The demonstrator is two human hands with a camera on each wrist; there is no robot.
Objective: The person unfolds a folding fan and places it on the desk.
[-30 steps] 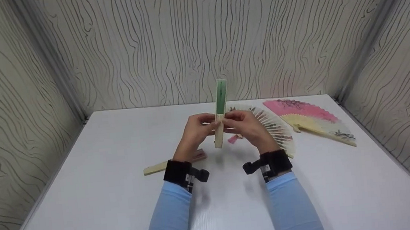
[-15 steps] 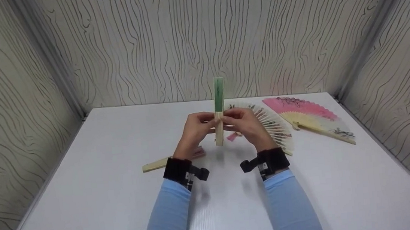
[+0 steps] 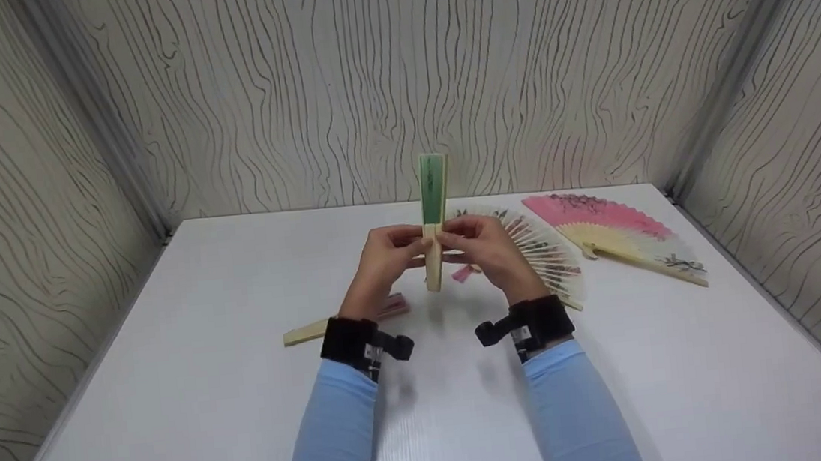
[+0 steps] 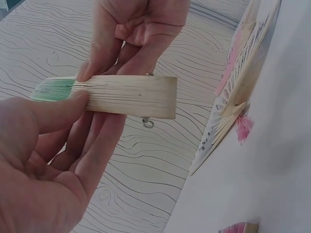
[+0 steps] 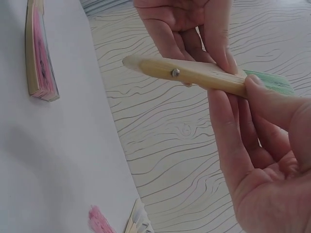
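Note:
A folded green hand fan (image 3: 432,191) with pale wooden ribs stands upright above the table, held between both hands. My left hand (image 3: 385,259) pinches it from the left, thumb on the near face. From the right, my right hand (image 3: 486,249) pinches the same stretch, just below the green part. In the left wrist view the fan's stacked rib edges (image 4: 131,94) face the camera, with a small metal ring (image 4: 148,123) at the pivot. A metal rivet (image 5: 175,72) shows on the outer rib in the right wrist view.
Behind my right hand lies a spread white flowered fan (image 3: 545,255) with a pink tassel (image 3: 463,273). A spread pink and white fan (image 3: 617,229) lies at the back right. Beside my left wrist is a folded pink fan (image 3: 307,333), partly covered. Patterned walls enclose the white table (image 3: 171,404).
The green fan has turned from a slight rightward lean to nearly upright, and its broad green face shows more. Both hands keep their pinch and have shifted slightly left.

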